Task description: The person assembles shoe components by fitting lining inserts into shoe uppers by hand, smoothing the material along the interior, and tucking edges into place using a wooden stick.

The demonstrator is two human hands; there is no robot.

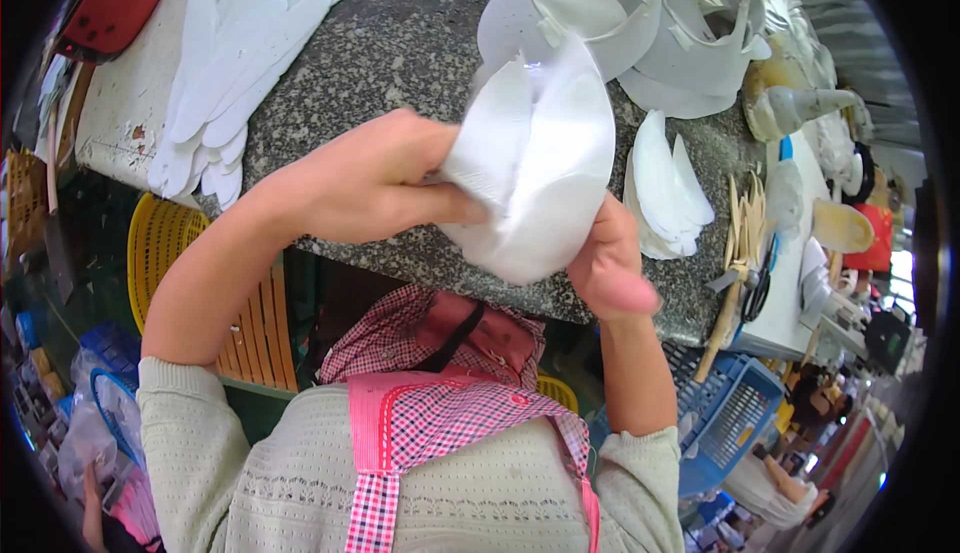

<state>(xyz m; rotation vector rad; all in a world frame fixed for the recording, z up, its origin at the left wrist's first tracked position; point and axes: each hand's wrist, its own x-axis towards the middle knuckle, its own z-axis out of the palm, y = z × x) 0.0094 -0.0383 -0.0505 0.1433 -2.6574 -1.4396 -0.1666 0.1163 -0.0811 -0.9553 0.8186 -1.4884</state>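
Above the near edge of the speckled stone table (pixel 390 43), both hands hold a white visor (pixel 555 168), bent into a curve and partly blurred. My left hand (pixel 400 173) is closed on its left side, thumb below and fingers above. My right hand (pixel 612 263) grips its lower right side, and its fingers are mostly hidden by the piece. Just right of that hand lie curved white brim pieces (pixel 665 193). Behind the held piece, white visors with headbands (pixel 690 43) are grouped at the far right. Long white strips (pixel 235 63) are piled at the far left.
Wooden sticks (pixel 748 223) and black scissors (pixel 760 288) lie at the right edge, near a plastic-wrapped cone-shaped nozzle (pixel 800 108). A blue crate (pixel 735 413) is below right, a yellow basket (pixel 150 243) and wooden stool (pixel 262 338) below left. A red object (pixel 115 3) sits far left.
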